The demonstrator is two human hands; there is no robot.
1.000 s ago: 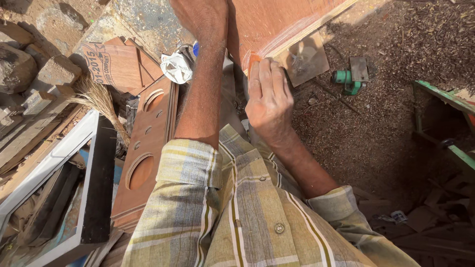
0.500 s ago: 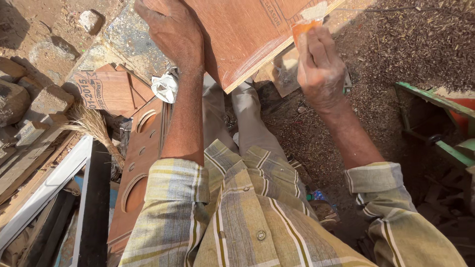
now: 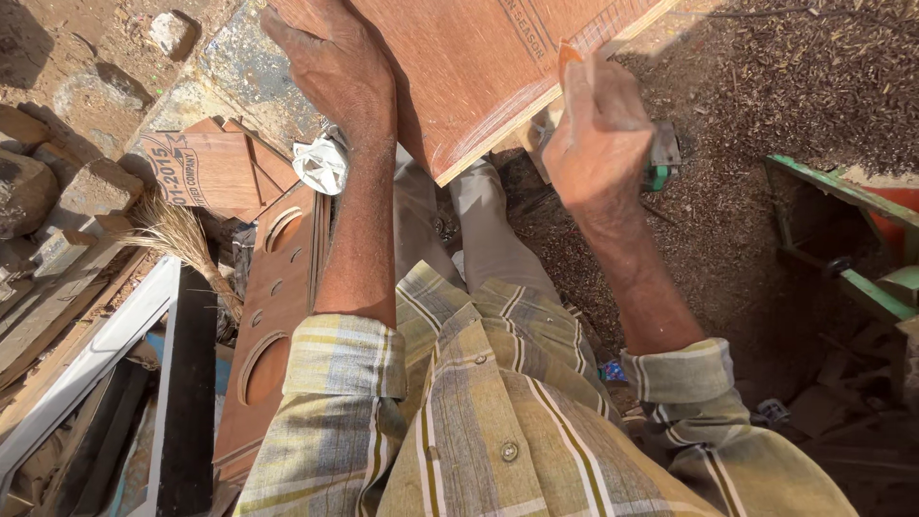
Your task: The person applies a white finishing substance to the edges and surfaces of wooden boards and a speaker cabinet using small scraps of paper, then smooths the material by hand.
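Two hands work on a reddish plywood board (image 3: 479, 67) that slants across the top of the view, above the person's knees. The ground (image 3: 766, 115) to the right is covered in sawdust and shavings. A brown panel (image 3: 278, 335) with round cut-outs lies at the left, beside stones (image 3: 57, 182) and a straw brush (image 3: 182, 239). The left hand (image 3: 335, 67) lies flat and open on the board's face, pressing it. The right hand (image 3: 598, 144) is closed around an orange pencil (image 3: 568, 53), its tip at the board's lower edge. A crumpled white cloth (image 3: 321, 163) sits just beside the left forearm.
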